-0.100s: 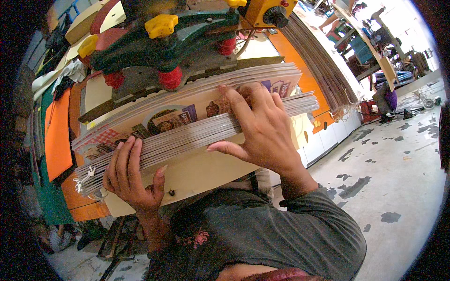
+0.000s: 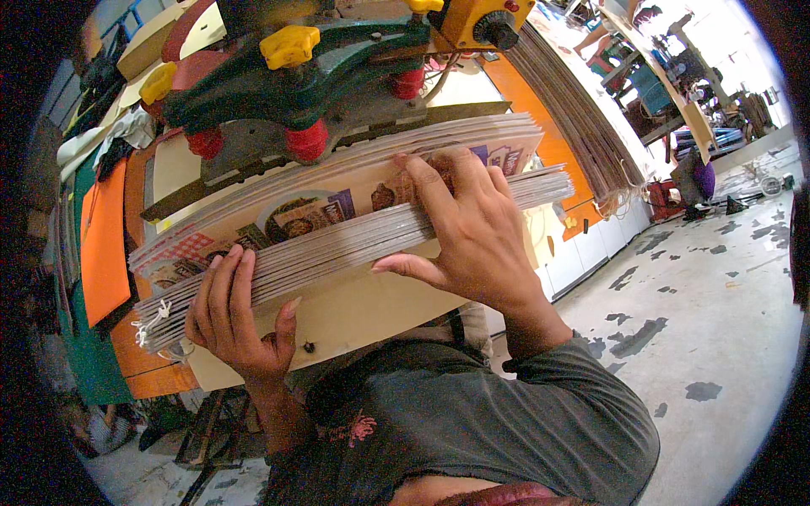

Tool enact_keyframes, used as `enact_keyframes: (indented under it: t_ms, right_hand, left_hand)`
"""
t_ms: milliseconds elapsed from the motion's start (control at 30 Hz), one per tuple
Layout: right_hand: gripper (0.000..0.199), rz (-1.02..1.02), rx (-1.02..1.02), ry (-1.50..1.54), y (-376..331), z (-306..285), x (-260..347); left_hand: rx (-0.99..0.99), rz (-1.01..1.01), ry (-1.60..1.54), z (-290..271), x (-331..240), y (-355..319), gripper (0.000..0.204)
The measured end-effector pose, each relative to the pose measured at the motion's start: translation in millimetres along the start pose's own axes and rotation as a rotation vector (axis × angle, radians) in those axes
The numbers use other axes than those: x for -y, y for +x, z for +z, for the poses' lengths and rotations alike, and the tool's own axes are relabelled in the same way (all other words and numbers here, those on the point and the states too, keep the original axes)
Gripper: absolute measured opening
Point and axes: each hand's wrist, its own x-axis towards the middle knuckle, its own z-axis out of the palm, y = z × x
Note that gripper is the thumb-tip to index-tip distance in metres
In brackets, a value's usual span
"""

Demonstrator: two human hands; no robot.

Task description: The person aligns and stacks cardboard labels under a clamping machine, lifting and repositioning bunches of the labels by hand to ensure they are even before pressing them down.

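Note:
A thick stack of printed flat sheets [image 2: 346, 239], maybe folded bags, lies slantwise before me, its many pale edges turned my way. Behind those edges stands a printed face with food pictures [image 2: 312, 215], and more sheet edges rise beyond it. My left hand [image 2: 240, 325] grips the near bundle at its left part, fingers over the top and thumb apart on the near side. Toward the right end my right hand [image 2: 472, 232] curls its fingers over the same bundle, with its thumb along the near edges. White strings [image 2: 152, 320] dangle from the stack's left end.
Just beyond the stack sits a green machine clamp [image 2: 253, 93] with yellow knobs [image 2: 290, 47] and red feet [image 2: 306, 142]. A dark toothed strip [image 2: 211, 184] runs below it. The cream board [image 2: 363, 316] lies under the stack; an orange panel [image 2: 105, 244] is at left.

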Motion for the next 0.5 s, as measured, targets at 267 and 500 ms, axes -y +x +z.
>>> enact_keyframes:
  t_ms: [267, 500]
  right_hand:
    - [0.094, -0.01, -0.112, 0.073, 1.2, 5.7, -0.7]
    - [0.092, -0.006, -0.144, 0.088, -3.4, 9.7, -2.5]
  left_hand:
    - [0.002, -0.006, 0.011, 0.2, -0.2, -0.7, 0.066]
    - [-0.005, -0.026, 0.008, 0.9, -1.7, 0.7, 0.07]
